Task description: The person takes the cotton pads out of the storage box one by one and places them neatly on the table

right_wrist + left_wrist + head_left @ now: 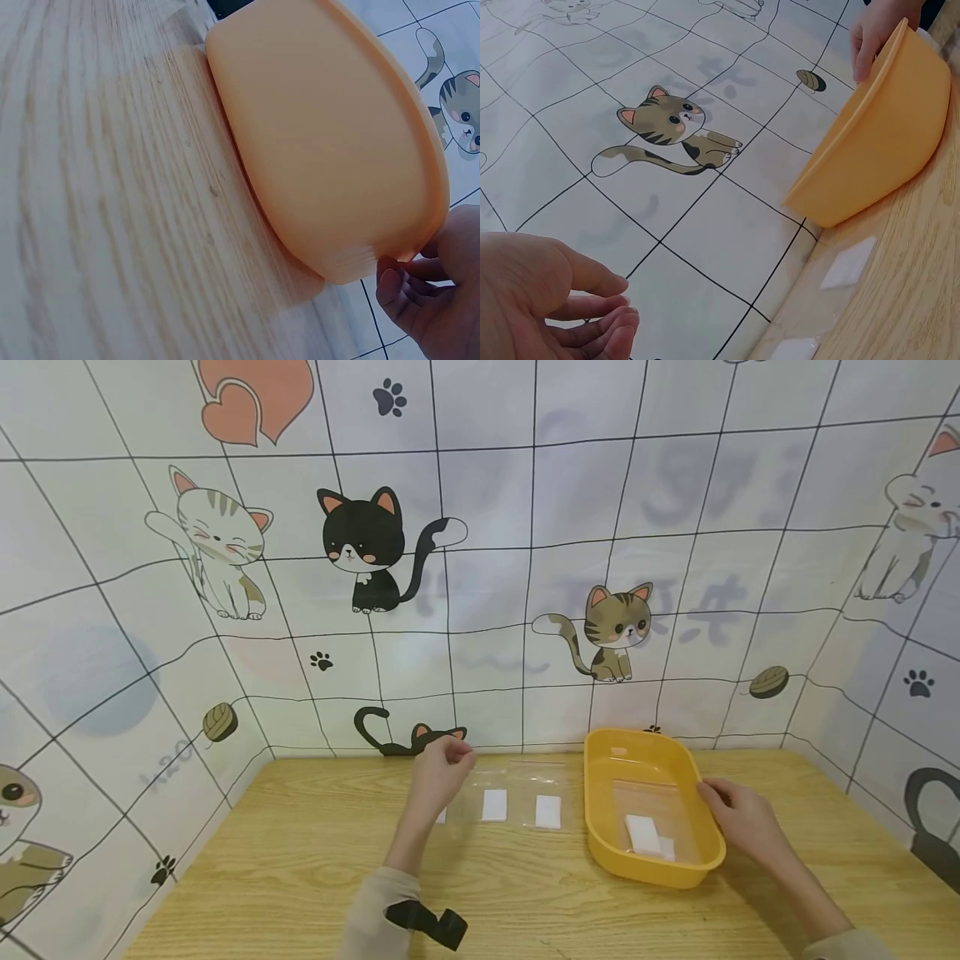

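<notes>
A yellow plastic basin (645, 870) stands on the right half of the table. My right hand (742, 818) pinches its right rim between thumb and fingers, as the right wrist view also shows. Inside the basin lies a clear bag (637, 797) with white pieces in it. To the basin's left, clear plastic bags lie in a row, holding a white rectangle (493, 805) and another white rectangle (548, 811). My left hand (442, 772) is over the row's left end, fingers loosely bent, with nothing seen between them. Its forearm partly hides one more white piece (441, 816).
The wooden table (510, 893) meets a wall sheet (487, 610) printed with cats and grid lines at the back and sides. A black strap with a small device (426, 925) is on the left sleeve.
</notes>
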{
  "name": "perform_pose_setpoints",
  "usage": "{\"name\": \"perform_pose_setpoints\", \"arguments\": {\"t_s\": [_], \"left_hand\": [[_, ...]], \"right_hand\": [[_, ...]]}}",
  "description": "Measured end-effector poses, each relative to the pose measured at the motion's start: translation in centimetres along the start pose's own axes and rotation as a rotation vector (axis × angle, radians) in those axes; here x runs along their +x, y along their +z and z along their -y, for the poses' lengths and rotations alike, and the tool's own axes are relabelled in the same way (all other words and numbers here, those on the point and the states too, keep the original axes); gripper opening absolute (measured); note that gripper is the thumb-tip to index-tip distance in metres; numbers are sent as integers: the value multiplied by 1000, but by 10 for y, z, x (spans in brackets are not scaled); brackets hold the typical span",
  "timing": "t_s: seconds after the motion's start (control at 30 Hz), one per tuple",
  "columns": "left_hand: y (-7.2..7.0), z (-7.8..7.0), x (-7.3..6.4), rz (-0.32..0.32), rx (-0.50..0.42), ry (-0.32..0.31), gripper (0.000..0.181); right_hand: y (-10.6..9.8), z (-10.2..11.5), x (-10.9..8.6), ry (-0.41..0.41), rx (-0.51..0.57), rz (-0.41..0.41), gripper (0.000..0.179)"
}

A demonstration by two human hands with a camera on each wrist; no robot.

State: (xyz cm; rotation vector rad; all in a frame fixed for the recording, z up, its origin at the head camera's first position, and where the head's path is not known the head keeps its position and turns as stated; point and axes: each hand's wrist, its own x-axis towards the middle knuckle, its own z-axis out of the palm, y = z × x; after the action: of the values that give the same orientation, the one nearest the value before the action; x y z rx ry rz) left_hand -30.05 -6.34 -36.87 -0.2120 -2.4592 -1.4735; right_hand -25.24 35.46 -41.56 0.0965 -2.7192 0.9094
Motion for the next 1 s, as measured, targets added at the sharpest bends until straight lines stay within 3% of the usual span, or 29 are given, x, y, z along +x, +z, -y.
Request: {"name": "perform_pose_setpoints", "arguments": {"t_s": [0.13, 0.33, 0.57, 1.0], "left_hand": [[3, -7, -3, 41, -24, 28, 7], [7, -19, -7, 99, -64, 20, 13], [14, -29, -13, 120, -83, 69, 12], [33, -42, -19, 160, -102, 87, 12]], "right_hand": [[0, 0, 1, 3, 0, 3, 45], [2, -1, 1, -8, -5, -7, 44], [2, -3, 1, -4, 2, -2, 46], [3, -5, 1, -8, -3, -8, 46]]}}
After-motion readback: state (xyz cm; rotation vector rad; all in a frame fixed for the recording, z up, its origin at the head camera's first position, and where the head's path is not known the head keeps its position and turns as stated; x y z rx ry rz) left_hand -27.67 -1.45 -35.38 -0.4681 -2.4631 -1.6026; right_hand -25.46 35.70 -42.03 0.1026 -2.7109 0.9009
